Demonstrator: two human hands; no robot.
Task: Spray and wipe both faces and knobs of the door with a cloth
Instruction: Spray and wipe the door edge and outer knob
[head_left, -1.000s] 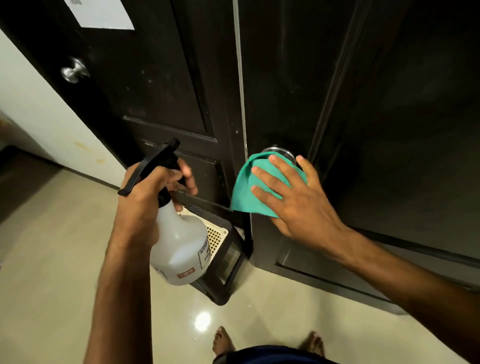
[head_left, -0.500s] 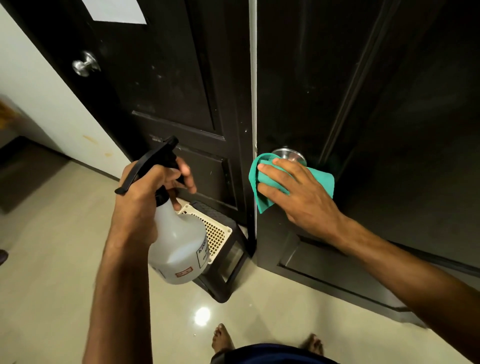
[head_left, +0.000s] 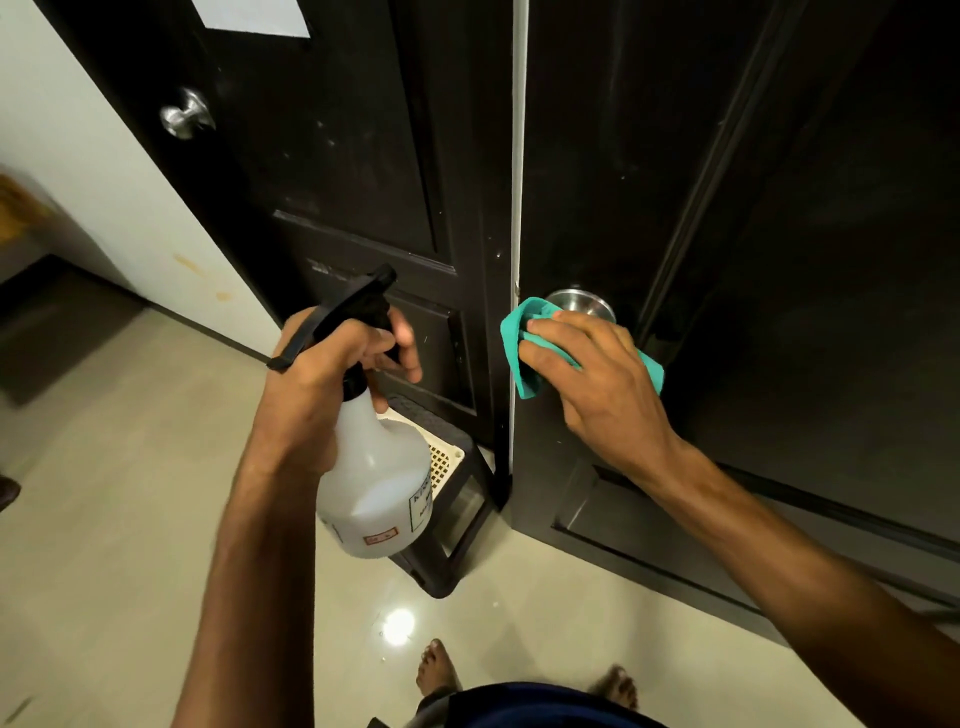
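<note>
A dark brown door (head_left: 753, 182) stands ajar on the right, its pale edge facing me. Its round steel knob (head_left: 582, 304) shows just above my right hand (head_left: 602, 384), which presses a teal cloth (head_left: 517, 343) against the door face right under the knob, fingers curled over the cloth. My left hand (head_left: 322, 379) grips the black trigger head of a white spray bottle (head_left: 374, 483), held upright to the left of the door edge, nozzle pointing up and right.
A second dark door (head_left: 337, 156) with a steel knob (head_left: 186, 115) and a white paper sheet (head_left: 254, 18) stands behind on the left. A low black stool with a cream grid top (head_left: 447, 467) sits on the glossy beige floor (head_left: 104, 493). My bare feet show below.
My right hand with the cloth slid down off the knob and to the right, so the knob's top now shows. The bottle hand stayed about where it was.
</note>
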